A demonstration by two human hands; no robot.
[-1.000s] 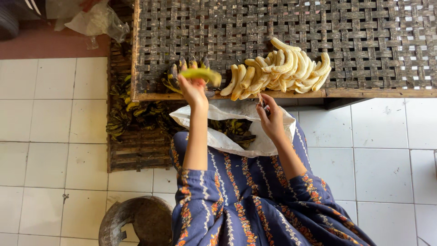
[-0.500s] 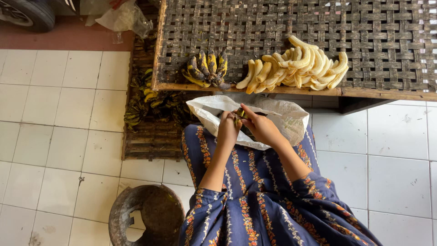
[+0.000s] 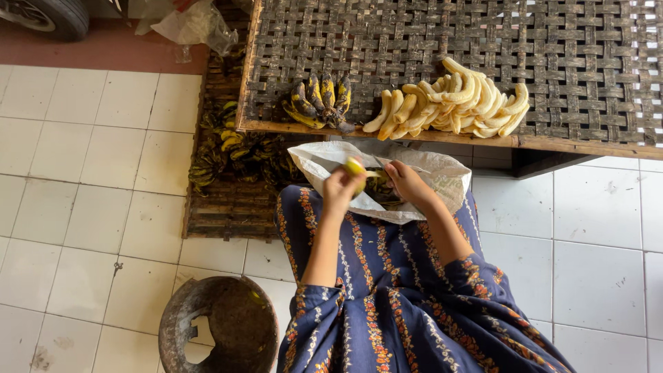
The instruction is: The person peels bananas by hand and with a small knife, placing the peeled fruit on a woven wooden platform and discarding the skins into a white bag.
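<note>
My left hand (image 3: 340,188) holds a small yellow banana (image 3: 356,168) over the white sack (image 3: 442,181) spread on my lap. My right hand (image 3: 407,181) is at the same banana, fingers pinched on its peel. A bunch of dark-spotted unpeeled bananas (image 3: 319,102) lies at the near edge of the woven bamboo table (image 3: 414,41). Right of the bunch is a pile of peeled pale bananas (image 3: 456,103). Dark peels lie in the sack under my hands.
More unpeeled banana bunches (image 3: 231,148) lie on a low wooden pallet (image 3: 224,211) under the table's left end. A round dark bucket (image 3: 219,330) stands on the white tiled floor by my left knee. A tyre (image 3: 52,14) and plastic bag (image 3: 193,24) sit at top left.
A second ago my left hand set the spotted bunch on the table edge. Both hands then came back over the sack, and now hold a single banana there.
</note>
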